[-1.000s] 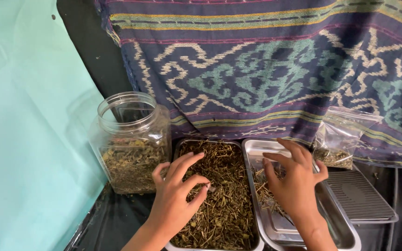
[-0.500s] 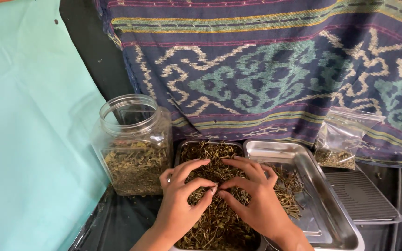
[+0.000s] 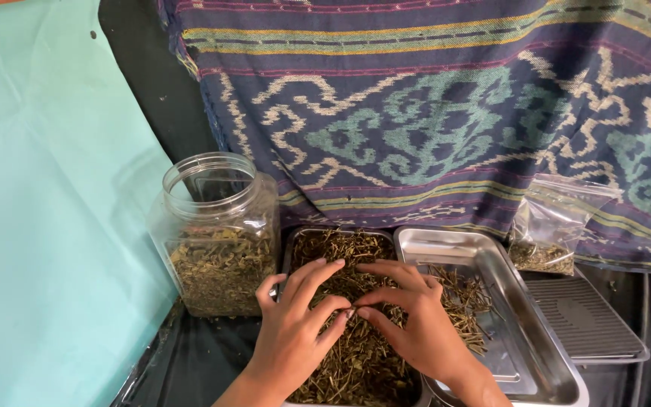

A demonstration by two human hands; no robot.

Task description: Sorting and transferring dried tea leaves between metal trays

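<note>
A steel tray (image 3: 294, 243) is heaped with dried green-brown herb stems (image 3: 356, 362). My left hand (image 3: 295, 335) lies palm down on the heap with fingers spread. My right hand (image 3: 408, 320) rests on the same heap, and its fingertips meet those of the left hand at the middle, pinching at the stems. A second steel tray (image 3: 521, 324) to the right holds a thinner scatter of stems (image 3: 457, 298) along its left side.
An open clear plastic jar (image 3: 216, 234), partly filled with dried leaves, stands left of the trays. A clear bag (image 3: 555, 226) with some herbs leans on the patterned cloth (image 3: 431, 113) behind. A flat grey ribbed device (image 3: 585, 320) lies at right. A teal wall (image 3: 47, 211) is at left.
My right hand has left the right tray and come over onto the heap in the left tray. Both hands now meet there, fingertips together.
</note>
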